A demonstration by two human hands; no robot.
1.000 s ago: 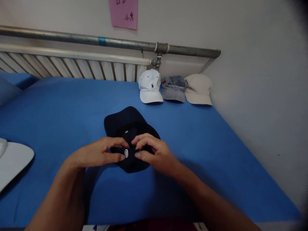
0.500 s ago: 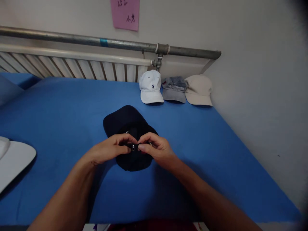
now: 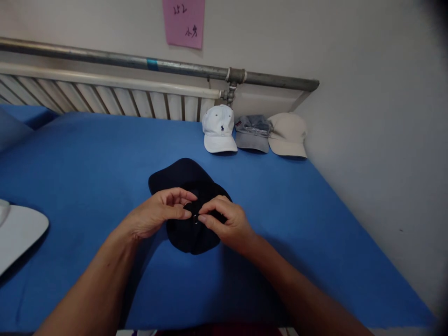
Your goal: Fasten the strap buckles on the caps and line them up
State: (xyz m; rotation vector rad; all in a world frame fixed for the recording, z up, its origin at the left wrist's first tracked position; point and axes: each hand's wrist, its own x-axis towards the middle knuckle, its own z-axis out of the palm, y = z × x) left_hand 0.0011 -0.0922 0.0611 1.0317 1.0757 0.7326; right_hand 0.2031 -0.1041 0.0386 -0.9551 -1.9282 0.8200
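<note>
A dark navy cap (image 3: 182,179) lies upside down on the blue sheet (image 3: 87,158), its brim pointing away from me. My left hand (image 3: 157,217) pinches the cap's back strap from the left, fingers curled. My right hand (image 3: 226,223) pinches the same strap from the right. Between the two sets of fingertips sits a small metal buckle (image 3: 194,218), mostly covered by them.
Against the far rail stand a white cap (image 3: 219,133), a grey cap (image 3: 252,134) and a beige cap (image 3: 287,135). A white brim (image 3: 17,231) lies at the left edge. A metal pipe (image 3: 140,63) and a pink note (image 3: 184,21) are on the wall.
Both hands have drawn closer together on the strap. The buckle, plainly showing a second ago, is now mostly covered by the fingertips. The cap has barely shifted.
</note>
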